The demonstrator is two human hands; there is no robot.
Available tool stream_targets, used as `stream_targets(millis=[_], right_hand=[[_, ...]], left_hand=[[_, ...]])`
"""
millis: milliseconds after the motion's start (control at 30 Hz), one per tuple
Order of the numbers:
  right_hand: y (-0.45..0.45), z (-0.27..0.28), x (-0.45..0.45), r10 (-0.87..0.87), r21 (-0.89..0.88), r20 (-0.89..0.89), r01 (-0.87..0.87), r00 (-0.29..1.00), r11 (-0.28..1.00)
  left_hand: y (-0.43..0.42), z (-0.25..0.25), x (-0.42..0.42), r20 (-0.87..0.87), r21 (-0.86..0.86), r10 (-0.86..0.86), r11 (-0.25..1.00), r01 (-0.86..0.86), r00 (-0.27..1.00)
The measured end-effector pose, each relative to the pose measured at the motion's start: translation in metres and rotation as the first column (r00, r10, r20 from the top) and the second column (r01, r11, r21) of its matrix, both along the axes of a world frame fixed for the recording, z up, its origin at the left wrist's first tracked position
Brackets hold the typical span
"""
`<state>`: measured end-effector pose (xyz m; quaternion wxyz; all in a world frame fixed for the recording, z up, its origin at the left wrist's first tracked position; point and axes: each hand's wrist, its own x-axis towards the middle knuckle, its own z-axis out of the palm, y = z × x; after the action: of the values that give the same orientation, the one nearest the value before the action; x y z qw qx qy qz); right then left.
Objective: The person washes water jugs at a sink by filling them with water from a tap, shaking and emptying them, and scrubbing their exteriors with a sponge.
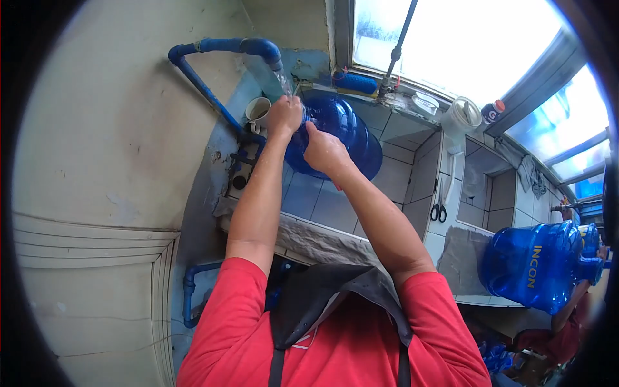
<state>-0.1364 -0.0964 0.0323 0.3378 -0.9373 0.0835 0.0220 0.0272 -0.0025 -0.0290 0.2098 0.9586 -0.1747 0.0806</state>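
A large blue water jug point(348, 132) lies on its side in the tiled basin point(390, 174), its neck end toward the left. Water falls from a blue pipe spout point(276, 62) past my left hand point(285, 115). That hand is closed beside the jug's mouth, wet, and whatever is in its fingers is hidden. My right hand point(325, 151) rests against the jug near its neck, thumb stretched toward the mouth and the other fingers curled out of sight. Splashing water blurs the mouth between both hands. A white mug point(258, 108) stands left of my left hand.
Black-handled scissors point(438, 211) lie on the tiled ledge at right. A white tub point(465, 113) and an orange-capped bottle point(493, 111) stand by the window. Another blue jug point(532, 264) sits at the right, near a person's arm point(570, 306). A blue roller point(356, 82) lies behind the basin.
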Motion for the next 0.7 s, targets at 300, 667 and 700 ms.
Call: stream_targets(millis=[300, 667, 700], right_hand=[[-0.012, -0.028, 0.013, -0.048, 0.024, 0.18, 0.044, 0.983, 0.999], [-0.011, -0.014, -0.024, 0.017, 0.122, -0.034, -0.012, 0.999, 0.993], [-0.006, -0.017, -0.024, 0.003, 0.086, -0.014, -0.002, 1.0, 0.996]], left_hand=[[-0.008, 0.02, -0.037, 0.024, -0.188, 0.034, 0.982, -0.029, 0.999], [0.006, 0.046, -0.053, -0.008, -0.117, -0.029, 0.993, 0.027, 1.0], [0.004, 0.038, -0.044, -0.011, -0.008, -0.032, 0.999, 0.032, 0.999]])
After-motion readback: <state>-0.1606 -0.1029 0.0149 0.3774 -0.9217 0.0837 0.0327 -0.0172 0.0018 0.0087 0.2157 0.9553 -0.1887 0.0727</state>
